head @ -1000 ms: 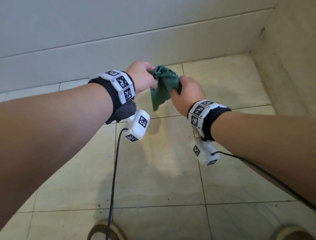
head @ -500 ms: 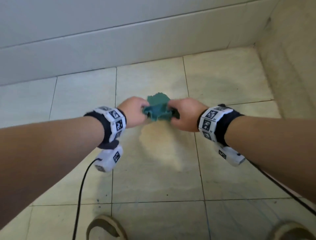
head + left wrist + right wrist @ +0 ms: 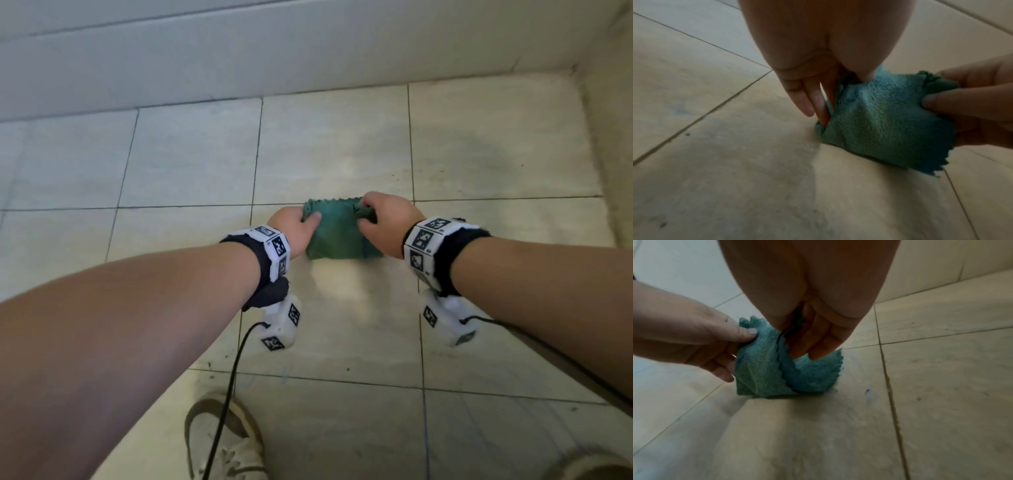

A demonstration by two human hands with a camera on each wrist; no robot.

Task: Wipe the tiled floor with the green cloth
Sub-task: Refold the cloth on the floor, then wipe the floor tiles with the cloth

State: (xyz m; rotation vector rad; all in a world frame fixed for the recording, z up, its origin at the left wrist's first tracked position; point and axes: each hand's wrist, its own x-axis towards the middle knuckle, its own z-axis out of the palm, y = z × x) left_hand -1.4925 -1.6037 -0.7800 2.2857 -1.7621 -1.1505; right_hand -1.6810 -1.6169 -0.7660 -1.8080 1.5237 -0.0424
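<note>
A folded green cloth (image 3: 337,229) with a zigzag edge is stretched between both hands, low over the tiled floor (image 3: 191,161). Its lower fold appears to touch the tiles. My left hand (image 3: 301,222) pinches the cloth's left side, thumb on top. In the left wrist view the fingers (image 3: 809,104) point down along the edge of the cloth (image 3: 884,126). My right hand (image 3: 373,219) grips the right side. In the right wrist view its fingers (image 3: 813,344) curl into a fold of the cloth (image 3: 760,369).
A pale tiled wall (image 3: 239,51) runs along the back and a second wall (image 3: 613,137) closes the right side, making a corner. My two shoes (image 3: 222,442) stand at the bottom edge. A black cable (image 3: 229,387) hangs from the left wrist. Dark specks dot the floor.
Both hands have come down from mid-air to the floor with the cloth. The cloth, bunched and hanging before, is now spread flatter between them.
</note>
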